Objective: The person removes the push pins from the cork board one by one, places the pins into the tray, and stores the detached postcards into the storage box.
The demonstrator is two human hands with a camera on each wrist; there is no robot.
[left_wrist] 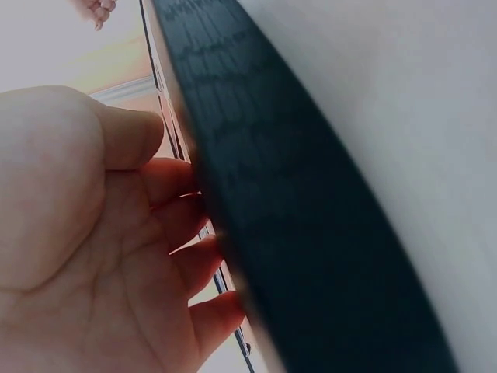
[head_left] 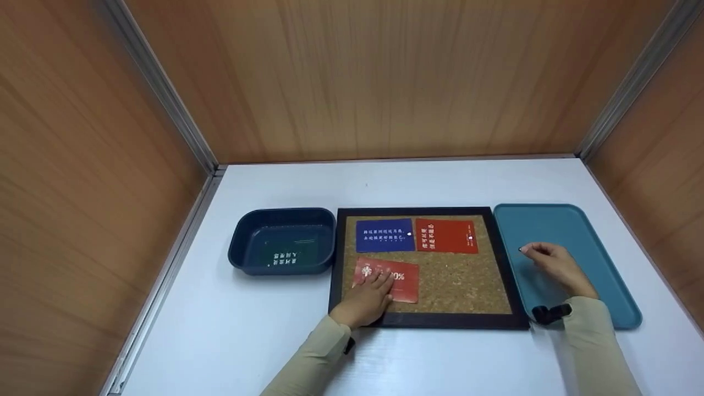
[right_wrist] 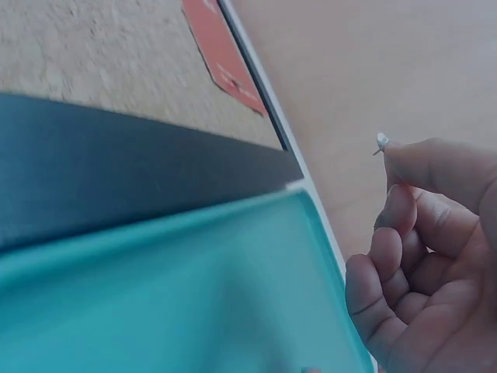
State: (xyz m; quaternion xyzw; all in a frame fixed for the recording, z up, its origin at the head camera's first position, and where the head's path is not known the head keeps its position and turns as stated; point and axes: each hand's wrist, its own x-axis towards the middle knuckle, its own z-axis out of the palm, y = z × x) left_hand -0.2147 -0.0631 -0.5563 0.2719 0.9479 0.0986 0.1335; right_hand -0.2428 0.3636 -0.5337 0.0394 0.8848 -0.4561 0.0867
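Note:
With spread fingers my left hand [head_left: 364, 302] rests on a red card [head_left: 406, 287] at the lower left of the framed corkboard [head_left: 462, 283], covering part of it. Over the teal tray [head_left: 555, 223], my right hand [head_left: 561, 269] pinches a small pushpin [right_wrist: 382, 142] between thumb and index finger; its thin point shows in the right wrist view. A blue card [head_left: 379, 228] and another red card [head_left: 448, 228] lie side by side along the top of the cork, each with a pale pin at its right end.
Left of the board stands a navy bin [head_left: 242, 263], with a dark green card [head_left: 291, 250] lying inside. Board, bin and tray sit on a white table [head_left: 220, 335]. Wooden panels [head_left: 352, 82] enclose its back and sides.

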